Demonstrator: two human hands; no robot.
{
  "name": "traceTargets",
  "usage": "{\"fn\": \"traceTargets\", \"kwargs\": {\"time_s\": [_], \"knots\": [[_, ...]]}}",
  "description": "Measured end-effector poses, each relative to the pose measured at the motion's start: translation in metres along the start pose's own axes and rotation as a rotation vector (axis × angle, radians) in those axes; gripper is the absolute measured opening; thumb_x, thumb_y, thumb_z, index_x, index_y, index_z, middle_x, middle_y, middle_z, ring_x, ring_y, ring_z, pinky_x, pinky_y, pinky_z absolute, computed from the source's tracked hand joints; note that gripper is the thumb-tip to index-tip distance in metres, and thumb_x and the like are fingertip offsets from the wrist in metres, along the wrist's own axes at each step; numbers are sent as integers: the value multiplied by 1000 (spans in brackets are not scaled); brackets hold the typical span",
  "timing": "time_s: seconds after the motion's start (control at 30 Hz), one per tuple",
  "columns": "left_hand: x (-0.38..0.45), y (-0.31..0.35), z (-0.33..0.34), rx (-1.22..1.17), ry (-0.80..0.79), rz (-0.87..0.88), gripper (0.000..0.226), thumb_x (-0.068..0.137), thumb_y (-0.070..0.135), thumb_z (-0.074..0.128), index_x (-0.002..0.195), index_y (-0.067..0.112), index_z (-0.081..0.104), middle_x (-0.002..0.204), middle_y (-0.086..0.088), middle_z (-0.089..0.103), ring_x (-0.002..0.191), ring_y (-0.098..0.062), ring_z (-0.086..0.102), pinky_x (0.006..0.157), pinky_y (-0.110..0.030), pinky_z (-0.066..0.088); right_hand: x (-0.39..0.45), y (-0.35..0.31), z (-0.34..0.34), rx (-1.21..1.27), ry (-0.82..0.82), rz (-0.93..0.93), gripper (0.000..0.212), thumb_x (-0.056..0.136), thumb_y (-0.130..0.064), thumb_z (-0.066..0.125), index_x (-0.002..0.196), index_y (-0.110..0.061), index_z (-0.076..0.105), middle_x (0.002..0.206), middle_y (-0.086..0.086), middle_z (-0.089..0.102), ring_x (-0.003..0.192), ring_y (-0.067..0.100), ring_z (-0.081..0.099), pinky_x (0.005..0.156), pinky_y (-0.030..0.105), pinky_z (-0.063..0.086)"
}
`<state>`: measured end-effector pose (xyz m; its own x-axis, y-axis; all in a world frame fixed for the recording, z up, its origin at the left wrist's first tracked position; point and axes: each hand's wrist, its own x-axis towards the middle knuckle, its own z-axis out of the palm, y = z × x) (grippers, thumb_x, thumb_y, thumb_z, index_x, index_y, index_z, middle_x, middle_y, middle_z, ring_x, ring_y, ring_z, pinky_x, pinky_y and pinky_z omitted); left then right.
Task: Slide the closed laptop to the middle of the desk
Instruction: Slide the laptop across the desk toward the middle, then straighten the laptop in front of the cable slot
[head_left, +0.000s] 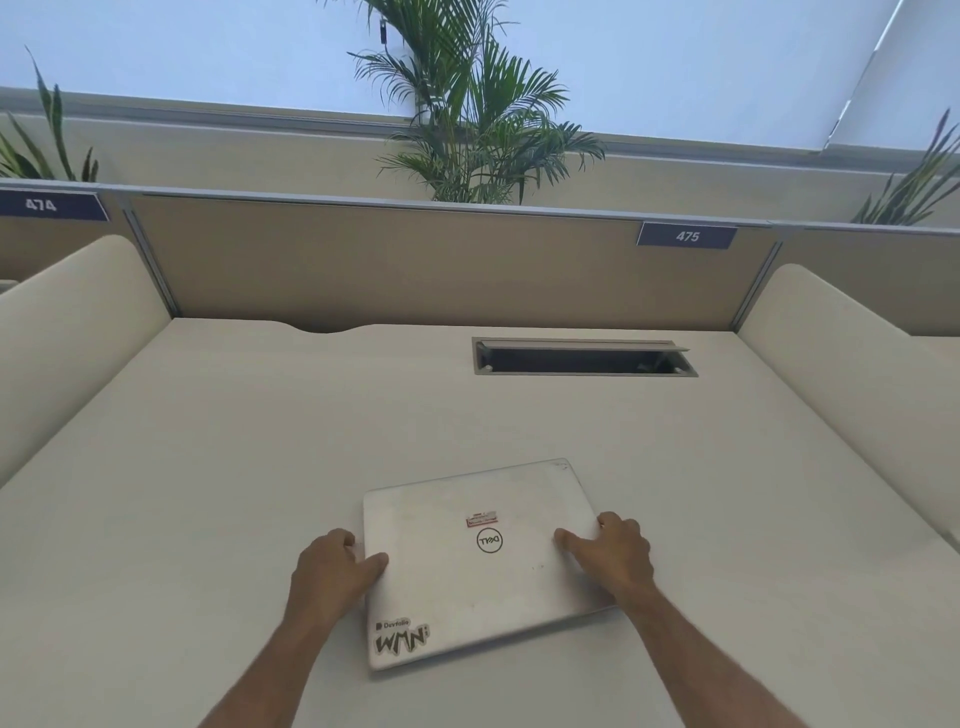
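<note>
A closed silver laptop (467, 582) with stickers on its lid lies flat on the pale desk (208, 467), near the front and slightly turned. My left hand (332, 571) grips its left edge, thumb on the lid and fingers curled over the side. On the opposite edge sits my right hand (613, 556), with the thumb resting on the lid and the fingers wrapped around the side.
An open cable hatch (584, 358) is cut into the desk at the back right. Beige partition panels (389, 265) close off the back, and rounded side dividers (67, 332) stand left and right. Potted palms (467, 114) rise behind the partition.
</note>
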<state>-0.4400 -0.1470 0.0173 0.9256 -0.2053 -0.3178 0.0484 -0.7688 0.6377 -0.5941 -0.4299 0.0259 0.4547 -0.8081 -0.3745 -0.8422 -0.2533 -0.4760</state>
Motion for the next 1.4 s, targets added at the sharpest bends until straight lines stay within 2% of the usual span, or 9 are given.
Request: {"fn": "traceTargets", "kwargs": {"time_s": [0.17,0.3,0.37,0.43,0.6,0.77,1.0,1.2,1.4], "knots": [[-11,-3,4,31,-2,-14,59,74,43,79,116,6,60,113,-12,63,106,-31,63,86,-36,50,-1,-10,-2,-29,-28,63,76,75,-54,75,135,-12,53,139,10,48,133,33,46,104,44,44],[-17,6,8,-47,-40,-23,41,73,42,79,75,13,51,92,-8,52,76,-27,58,72,-40,51,0,-14,-2,-14,-39,99,77,76,-50,78,138,-12,51,142,11,46,136,34,44,105,43,42],[-19,9,12,-94,-70,-35,41,73,44,78,84,10,58,100,-10,56,81,-25,61,68,-36,48,0,-14,-2,-3,-43,101,77,76,-49,79,138,-12,51,142,11,46,135,34,43,105,44,42],[-20,11,16,-145,-80,-69,50,73,42,78,99,3,61,104,-11,56,96,-33,64,75,-37,50,0,-13,-2,16,-45,105,76,76,-47,79,138,-13,51,141,11,46,135,34,44,105,44,43],[-14,13,17,-346,-75,-122,37,76,23,78,68,15,43,76,-1,46,63,-19,44,54,-32,31,4,-11,-5,98,-56,115,64,78,-35,79,133,-10,57,139,15,54,130,36,50,106,41,46],[-10,13,14,-403,-85,-136,20,75,13,74,79,5,57,83,-9,59,70,-23,52,59,-31,35,6,-10,-3,165,-53,121,52,78,-25,78,124,-5,65,130,18,64,123,39,58,104,42,50],[-10,21,2,-431,-76,-81,31,49,26,67,66,10,47,69,-5,50,63,-23,44,58,-32,29,16,0,2,315,-63,104,30,77,-9,77,104,5,73,107,22,75,104,38,70,93,43,58],[-3,29,-4,-461,-84,-72,28,49,25,67,66,10,51,68,-5,53,62,-23,45,58,-31,31,8,3,4,430,-29,94,6,78,-3,77,82,-5,74,94,19,77,96,38,72,87,43,58],[12,28,-5,-459,-93,-79,54,48,24,65,93,-7,66,93,-26,71,74,-25,55,69,-35,39,-4,5,7,495,19,71,26,79,-1,77,64,-20,65,91,16,78,93,37,72,87,44,58]]}}
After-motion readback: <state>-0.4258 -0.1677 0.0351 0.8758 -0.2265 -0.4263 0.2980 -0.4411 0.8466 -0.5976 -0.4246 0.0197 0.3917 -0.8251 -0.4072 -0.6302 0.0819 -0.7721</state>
